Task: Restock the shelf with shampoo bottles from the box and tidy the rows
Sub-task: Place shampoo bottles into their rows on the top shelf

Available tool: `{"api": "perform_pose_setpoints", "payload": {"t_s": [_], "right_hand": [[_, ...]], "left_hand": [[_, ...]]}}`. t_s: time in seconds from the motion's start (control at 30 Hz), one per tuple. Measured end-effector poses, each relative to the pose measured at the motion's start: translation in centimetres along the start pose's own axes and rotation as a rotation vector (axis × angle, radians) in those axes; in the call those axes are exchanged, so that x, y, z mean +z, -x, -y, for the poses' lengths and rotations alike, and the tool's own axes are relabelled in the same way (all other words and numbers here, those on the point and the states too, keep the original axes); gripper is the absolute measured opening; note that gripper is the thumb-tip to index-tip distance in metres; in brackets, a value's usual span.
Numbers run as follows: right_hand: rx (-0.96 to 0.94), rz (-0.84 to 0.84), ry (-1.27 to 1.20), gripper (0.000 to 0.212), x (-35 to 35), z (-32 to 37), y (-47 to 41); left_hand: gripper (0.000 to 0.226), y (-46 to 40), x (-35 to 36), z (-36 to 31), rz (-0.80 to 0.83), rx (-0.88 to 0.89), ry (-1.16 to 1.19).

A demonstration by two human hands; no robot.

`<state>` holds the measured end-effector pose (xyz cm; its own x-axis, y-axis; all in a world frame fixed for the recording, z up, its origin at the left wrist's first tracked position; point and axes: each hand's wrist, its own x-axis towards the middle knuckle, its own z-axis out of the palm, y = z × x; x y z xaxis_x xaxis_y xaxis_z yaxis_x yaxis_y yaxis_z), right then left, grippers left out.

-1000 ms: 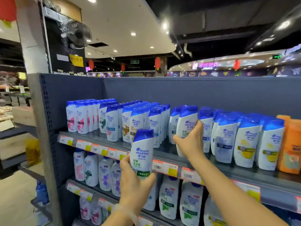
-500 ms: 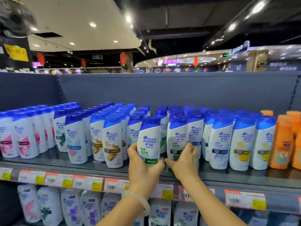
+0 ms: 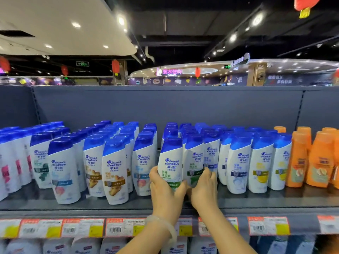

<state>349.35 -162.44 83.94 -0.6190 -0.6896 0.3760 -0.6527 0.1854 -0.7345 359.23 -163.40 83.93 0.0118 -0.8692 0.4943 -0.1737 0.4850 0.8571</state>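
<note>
A white shampoo bottle with a blue cap and green label (image 3: 170,162) stands at the front of a row on the grey shelf (image 3: 128,202). My left hand (image 3: 165,191) grips its lower part. My right hand (image 3: 203,187) is wrapped around the base of the neighbouring green-label bottle (image 3: 194,162) just to its right. Several rows of like bottles (image 3: 113,171) fill the shelf on both sides. The box is not in view.
Orange bottles (image 3: 317,162) stand at the shelf's right end. Price tags (image 3: 117,228) line the shelf's front edge. More white bottles (image 3: 84,246) sit on the shelf below. A narrow gap (image 3: 159,143) runs back between two rows.
My left hand has carried the green-label bottle up from below the shelf edge and set it at the front of a row. My right hand slid down to the neighbouring bottle's base.
</note>
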Motion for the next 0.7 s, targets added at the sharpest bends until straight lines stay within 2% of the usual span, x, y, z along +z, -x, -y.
{"api": "perform_pose_setpoints", "payload": {"t_s": [0.07, 0.17, 0.4, 0.6, 0.7], "right_hand": [[-0.065, -0.036, -0.028, 0.074, -0.1, -0.2, 0.3], [-0.095, -0.065, -0.089, 0.075, -0.3, -0.4, 0.6], [-0.093, -0.039, -0.089, 0.073, -0.4, -0.5, 0.5], [-0.073, 0.009, -0.009, 0.084, -0.7, -0.1, 0.6], [-0.053, 0.030, 0.020, 0.090, -0.8, 0.0, 0.5]], "left_hand": [[0.069, -0.5, 0.5, 0.0, -0.030, 0.019, -0.009], [0.068, -1.3, 1.2, 0.0, -0.061, 0.004, -0.025], [0.073, -1.5, 1.3, 0.0, -0.008, -0.094, -0.065], [0.083, -0.9, -0.3, 0.4, 0.100, -0.089, -0.233], [0.067, -0.3, -1.2, 0.5, 0.138, -0.095, -0.413]]}}
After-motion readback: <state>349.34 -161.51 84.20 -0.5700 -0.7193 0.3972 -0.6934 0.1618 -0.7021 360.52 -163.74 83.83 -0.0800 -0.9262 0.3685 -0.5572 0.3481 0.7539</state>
